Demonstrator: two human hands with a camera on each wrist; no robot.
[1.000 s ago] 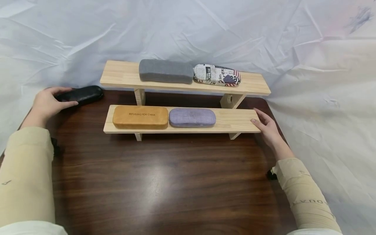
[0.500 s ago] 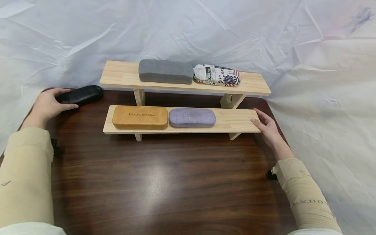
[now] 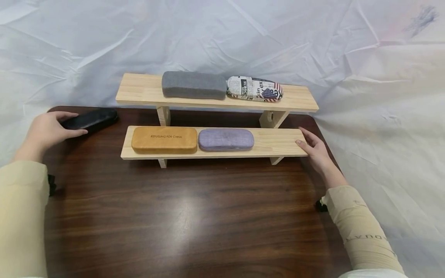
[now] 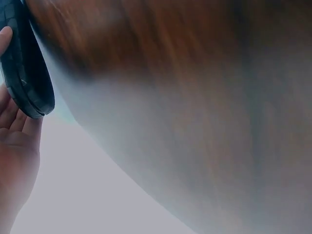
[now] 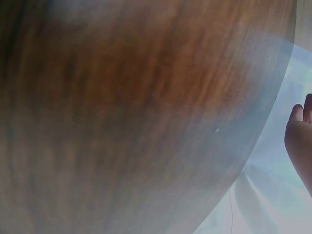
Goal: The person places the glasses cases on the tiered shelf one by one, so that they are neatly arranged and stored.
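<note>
At the far left of the head view, my left hand [image 3: 45, 133] grips one end of a black glasses case [image 3: 93, 119], thumb on the near side. The left wrist view shows the case [image 4: 29, 73] up close, with fingers behind it. On the right, my right hand [image 3: 317, 151] holds the end of the lower wooden shelf [image 3: 278, 139], thumb on top of the board and fingers at its outer end. An orange-yellow glasses case [image 3: 164, 141] and a purple glasses case [image 3: 226, 139] lie side by side on this shelf.
Behind and higher, the upper wooden shelf [image 3: 139, 88] bears a grey case [image 3: 194, 85] and a newsprint-patterned case [image 3: 255, 88]. Wooden supports stand on the dark wooden table [image 3: 187, 216]. A white sheet [image 3: 208, 34] hangs behind the table's back edge.
My left hand and the black glasses case have moved slightly left and nearer to me. My right hand stays at the lower shelf's end. The head view has shifted a little.
</note>
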